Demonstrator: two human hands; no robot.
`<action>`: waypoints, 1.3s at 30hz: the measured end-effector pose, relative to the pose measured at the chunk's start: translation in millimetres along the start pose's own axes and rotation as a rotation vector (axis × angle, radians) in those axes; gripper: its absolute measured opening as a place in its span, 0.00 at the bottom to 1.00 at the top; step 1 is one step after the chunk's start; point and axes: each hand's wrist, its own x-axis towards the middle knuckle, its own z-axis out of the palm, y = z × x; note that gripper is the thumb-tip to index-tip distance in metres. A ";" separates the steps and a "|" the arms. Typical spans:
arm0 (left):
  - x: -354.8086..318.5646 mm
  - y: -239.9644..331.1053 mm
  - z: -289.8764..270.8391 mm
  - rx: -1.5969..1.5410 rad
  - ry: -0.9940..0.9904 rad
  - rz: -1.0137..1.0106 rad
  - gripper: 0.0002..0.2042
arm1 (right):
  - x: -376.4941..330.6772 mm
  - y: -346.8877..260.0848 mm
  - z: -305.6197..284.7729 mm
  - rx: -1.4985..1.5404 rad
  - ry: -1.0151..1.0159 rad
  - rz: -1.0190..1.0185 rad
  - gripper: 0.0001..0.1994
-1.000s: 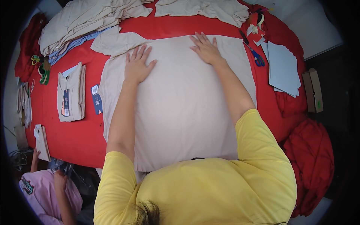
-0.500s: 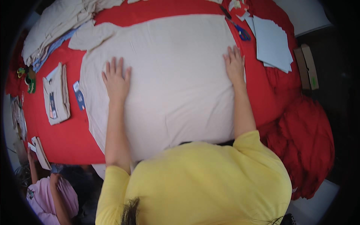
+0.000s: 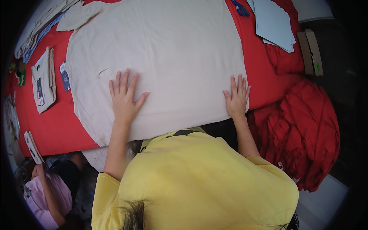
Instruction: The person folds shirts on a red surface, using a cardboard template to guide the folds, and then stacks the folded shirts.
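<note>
A large beige garment (image 3: 168,61) lies spread flat on a red-covered table (image 3: 53,126). My left hand (image 3: 124,97) presses flat on its near left part, fingers spread. My right hand (image 3: 237,96) lies flat on the garment's near right edge, fingers apart, close to where the red cloth drops off the table. Neither hand holds anything. My yellow shirt hides the near edge of the table.
A folded beige garment with tags (image 3: 44,84) and a small blue tag (image 3: 64,76) lie at the left. Stacked beige cloth (image 3: 42,19) is at the far left, grey-blue sheets (image 3: 274,23) and blue scissors (image 3: 240,7) far right. Bunched red cloth (image 3: 303,126) hangs right. A person in pink (image 3: 46,191) sits lower left.
Both hands have slid down the garment toward me and spread wider apart. The view has shifted closer over the table.
</note>
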 end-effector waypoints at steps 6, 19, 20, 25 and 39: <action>-63.3 37.5 -11.7 -0.058 -0.214 0.087 0.28 | 23.2 23.7 0.4 -0.068 -0.044 0.081 0.26; -61.7 47.9 -19.0 -0.038 -0.222 0.011 0.28 | 340.6 125.5 -6.4 -0.246 0.076 0.519 0.31; -62.3 47.6 -18.9 -0.040 -0.219 0.009 0.28 | 342.3 128.0 -0.4 -0.314 0.057 0.511 0.31; -65.1 47.6 -20.0 -0.045 -0.182 -0.005 0.27 | 332.7 120.7 13.7 -0.510 0.039 0.431 0.28; -51.8 -32.0 -38.0 0.051 0.166 -0.270 0.21 | 154.5 -175.6 -195.2 0.489 -0.480 -0.474 0.15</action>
